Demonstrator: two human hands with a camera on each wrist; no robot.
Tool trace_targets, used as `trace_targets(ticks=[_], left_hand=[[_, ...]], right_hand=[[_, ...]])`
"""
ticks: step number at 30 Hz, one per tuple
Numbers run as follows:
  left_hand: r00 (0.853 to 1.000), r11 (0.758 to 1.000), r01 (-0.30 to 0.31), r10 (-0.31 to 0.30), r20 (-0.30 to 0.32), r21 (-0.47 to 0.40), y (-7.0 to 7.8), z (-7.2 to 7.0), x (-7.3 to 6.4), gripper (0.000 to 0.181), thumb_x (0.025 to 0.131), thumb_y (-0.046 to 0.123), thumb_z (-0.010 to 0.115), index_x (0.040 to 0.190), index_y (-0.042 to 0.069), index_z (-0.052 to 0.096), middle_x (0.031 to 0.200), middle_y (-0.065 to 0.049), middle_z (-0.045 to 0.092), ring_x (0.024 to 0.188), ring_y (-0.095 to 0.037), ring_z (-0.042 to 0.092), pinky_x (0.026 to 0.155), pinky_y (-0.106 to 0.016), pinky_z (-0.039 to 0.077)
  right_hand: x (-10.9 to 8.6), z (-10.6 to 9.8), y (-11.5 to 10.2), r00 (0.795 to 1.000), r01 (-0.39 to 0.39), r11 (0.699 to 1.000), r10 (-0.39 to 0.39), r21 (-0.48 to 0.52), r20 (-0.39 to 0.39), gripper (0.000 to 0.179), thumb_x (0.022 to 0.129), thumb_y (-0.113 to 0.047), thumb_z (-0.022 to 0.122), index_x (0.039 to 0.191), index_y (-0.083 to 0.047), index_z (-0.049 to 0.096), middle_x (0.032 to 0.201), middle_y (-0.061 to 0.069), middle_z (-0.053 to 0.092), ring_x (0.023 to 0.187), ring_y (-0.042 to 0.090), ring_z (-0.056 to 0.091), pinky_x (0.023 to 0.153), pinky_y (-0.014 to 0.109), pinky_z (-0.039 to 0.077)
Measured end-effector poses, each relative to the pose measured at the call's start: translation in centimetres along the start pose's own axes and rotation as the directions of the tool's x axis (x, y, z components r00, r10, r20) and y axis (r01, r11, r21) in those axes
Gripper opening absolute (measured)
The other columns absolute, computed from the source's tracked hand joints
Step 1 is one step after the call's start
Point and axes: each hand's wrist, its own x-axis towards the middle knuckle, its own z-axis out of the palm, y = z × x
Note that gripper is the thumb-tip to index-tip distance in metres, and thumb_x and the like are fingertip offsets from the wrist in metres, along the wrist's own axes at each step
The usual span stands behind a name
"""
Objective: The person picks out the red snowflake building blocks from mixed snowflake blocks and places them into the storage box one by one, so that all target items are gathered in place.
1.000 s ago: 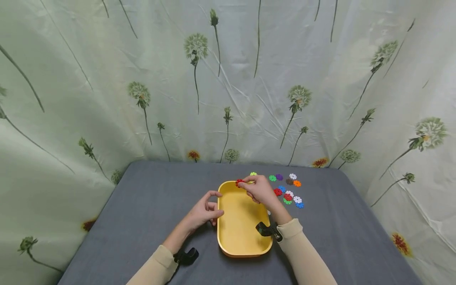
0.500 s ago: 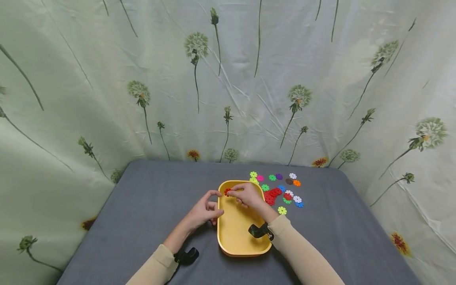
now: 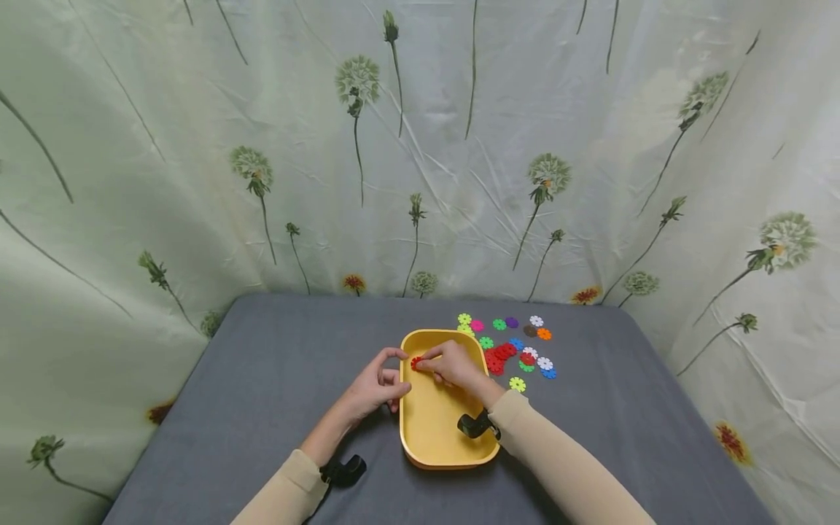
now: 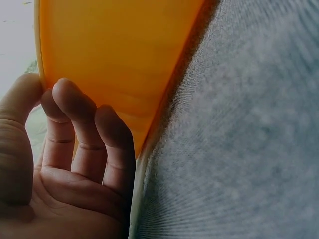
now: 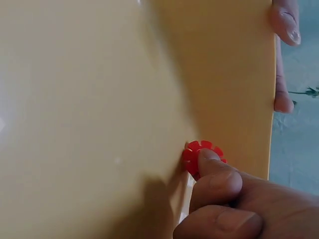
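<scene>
A yellow tray (image 3: 446, 434) with a raised rim stands on the grey cloth. My left hand (image 3: 375, 385) grips its left rim, the thumb over the edge and the curled fingers against the outer wall (image 4: 119, 45). Inside the tray, near its far left corner, my right hand (image 3: 453, 364) pinches a red notched plastic disc (image 3: 415, 363) between thumb and fingers. In the right wrist view the red disc (image 5: 192, 154) stands on edge close to the tray's side wall; part of it is hidden behind the thumb.
Several notched discs lie to the right of and behind the tray: a red cluster (image 3: 502, 354), a yellow one (image 3: 517, 383), an orange one (image 3: 544, 334), a purple one (image 3: 512, 322) and others. A flowered curtain (image 3: 446, 168) hangs behind the table (image 3: 295, 350).
My right hand has moved left and down into the tray with the red disc, uncovering discs on the table to the right. The left hand has stayed at the rim.
</scene>
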Motion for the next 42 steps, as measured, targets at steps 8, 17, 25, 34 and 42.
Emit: trace_targets(ticks=[8,17,25,34,42], left_hand=[[1.0,1.0,0.013,-0.013,-0.013,-0.002,-0.1,0.1,-0.1,0.06,0.099,0.009,0.071,0.147,0.005,0.036,0.071,0.004,0.061,0.059,-0.016,0.059,0.062,-0.026,0.053],[1.0,1.0,-0.011,0.011,0.0,-0.007,-0.1,0.3,0.0,0.06,0.1,0.007,0.069,0.149,0.002,0.035,0.071,0.005,0.06,0.058,-0.013,0.059,0.06,-0.026,0.053],[1.0,1.0,-0.005,0.005,-0.007,0.002,0.0,0.2,0.0,0.058,0.1,0.006,0.069,0.148,0.004,0.036,0.071,0.006,0.061,0.059,-0.013,0.059,0.061,-0.026,0.053],[1.0,1.0,-0.013,0.014,-0.014,0.014,-0.1,0.1,0.0,0.057,0.1,0.008,0.07,0.147,0.004,0.036,0.071,0.005,0.061,0.059,-0.014,0.059,0.06,-0.026,0.053],[0.999,0.999,0.022,-0.021,-0.047,0.032,-0.2,0.1,0.0,0.057,0.1,0.008,0.069,0.147,0.004,0.039,0.071,0.003,0.063,0.059,-0.016,0.059,0.06,-0.026,0.054]], right_hand=[[0.0,0.4,0.0,0.989,0.027,0.983,-0.052,-0.181,-0.136,0.025,0.093,-0.033,0.082,0.104,-0.011,0.084,0.05,-0.004,0.052,0.042,0.009,0.045,0.045,0.021,0.033],[-0.2,0.2,-0.2,0.976,0.036,0.947,-0.101,-0.319,-0.191,0.03,0.089,-0.04,0.085,0.104,-0.013,0.085,0.062,-0.005,0.066,0.049,0.009,0.044,0.049,0.022,0.031],[-0.2,0.4,-0.3,0.961,0.068,0.914,-0.168,-0.4,-0.221,0.028,0.088,-0.039,0.086,0.1,-0.014,0.084,0.08,-0.001,0.077,0.057,0.01,0.051,0.053,0.022,0.037],[-0.1,0.4,-0.6,0.951,0.071,0.927,-0.174,-0.367,-0.254,0.031,0.089,-0.043,0.085,0.086,-0.013,0.078,0.059,-0.005,0.057,0.052,0.009,0.045,0.05,0.022,0.031],[-1.7,-0.8,-1.7,0.959,0.128,0.992,-0.122,0.008,-0.256,0.029,0.097,-0.04,0.077,0.11,-0.014,0.076,0.053,-0.001,0.051,0.041,0.013,0.04,0.044,0.025,0.032]])
